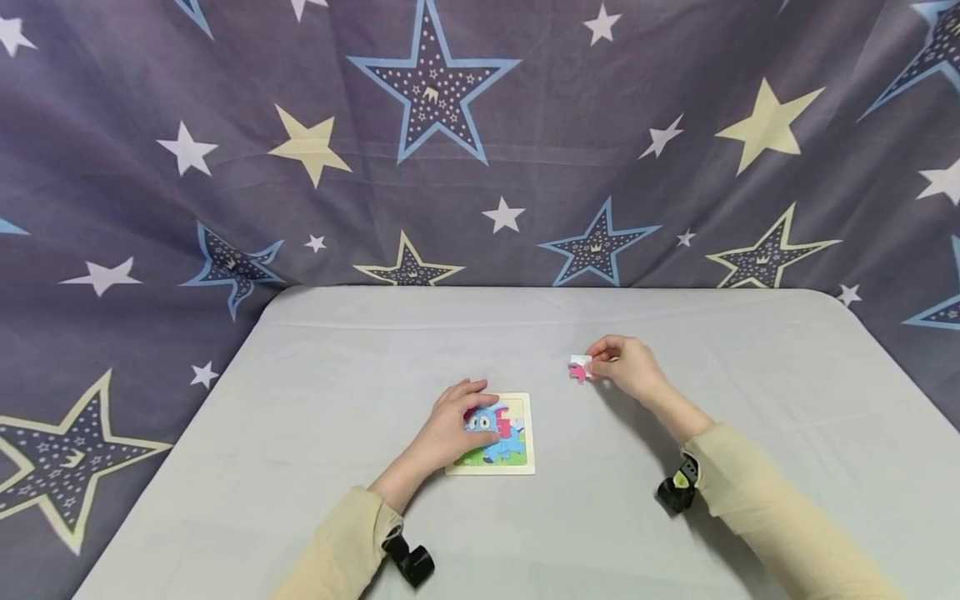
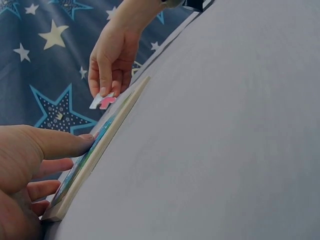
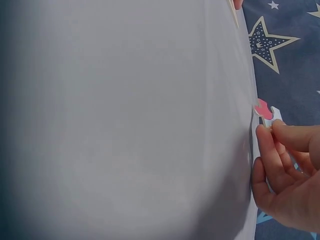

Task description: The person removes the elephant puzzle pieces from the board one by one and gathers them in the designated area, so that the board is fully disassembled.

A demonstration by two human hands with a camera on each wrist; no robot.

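Note:
A small square jigsaw puzzle (image 1: 512,450) with a pale wooden frame lies on the table, picturing a blue animal on green ground. My left hand (image 1: 452,421) rests over its left part, thumb and fingers spread; the thumb tip touches the puzzle in the left wrist view. Some of the picture is hidden under that hand. Off to the upper right of the frame, my right hand (image 1: 628,365) pinches a pink and white puzzle piece (image 1: 577,372) between thumb and fingertips. In the right wrist view the piece (image 3: 264,109) juts out beyond the fingertips.
The table (image 1: 337,358) has a light grey cloth over it. Behind it hangs a dark curtain (image 1: 480,192) patterned with stars. Each sleeve cuff carries a small black camera, one at the left wrist (image 1: 411,562) and one at the right wrist (image 1: 677,493).

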